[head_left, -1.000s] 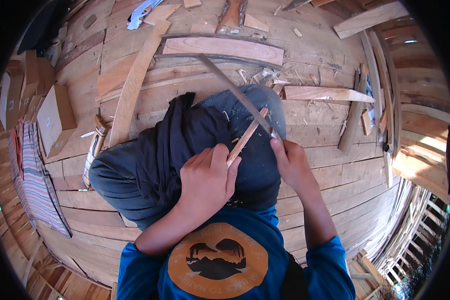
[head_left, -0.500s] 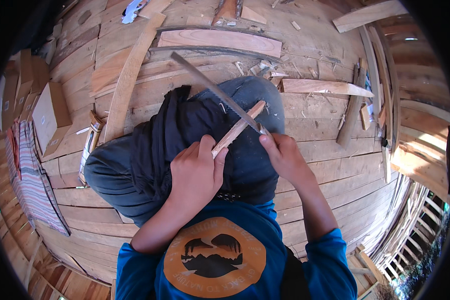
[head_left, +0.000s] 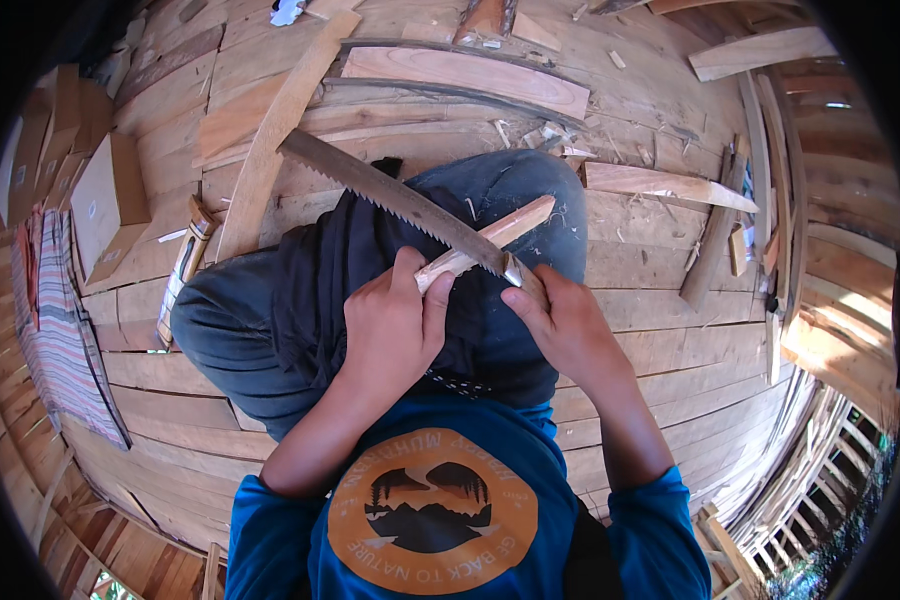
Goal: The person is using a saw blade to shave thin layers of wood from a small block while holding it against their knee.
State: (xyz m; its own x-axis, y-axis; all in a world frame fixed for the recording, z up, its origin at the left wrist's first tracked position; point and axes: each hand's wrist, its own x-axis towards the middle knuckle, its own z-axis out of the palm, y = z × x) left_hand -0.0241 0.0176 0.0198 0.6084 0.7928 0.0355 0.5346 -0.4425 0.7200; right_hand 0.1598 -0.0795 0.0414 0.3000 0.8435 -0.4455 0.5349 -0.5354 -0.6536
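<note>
Head view: seated cross-legged on a board floor (head_left: 660, 365), we hold a saw (head_left: 402, 203) across a slim wooden stick (head_left: 517, 222) above our lap. Our left hand (head_left: 390, 315) is closed on the stick's near end, thumb pressed alongside; its paler far end points away over our right knee (head_left: 550, 185). Our right hand (head_left: 570, 320) is wrapped around the saw's short handle, with the blade reaching up and to the left past dark cloth (head_left: 315, 285).

The blade, seen nearly edge-on a second ago, now shows its broad side, teeth facing our lap. Its crossing has shifted from near the stick's far end toward our left hand. We judge that the saw is being turned and re-placed along the wood rather than caught in a full stroke; whether the teeth touch the stick, we cannot tell. Beyond our knees lie pale shavings (head_left: 545, 135), a reddish board (head_left: 470, 75) and a pointed plank (head_left: 670, 185).
</note>
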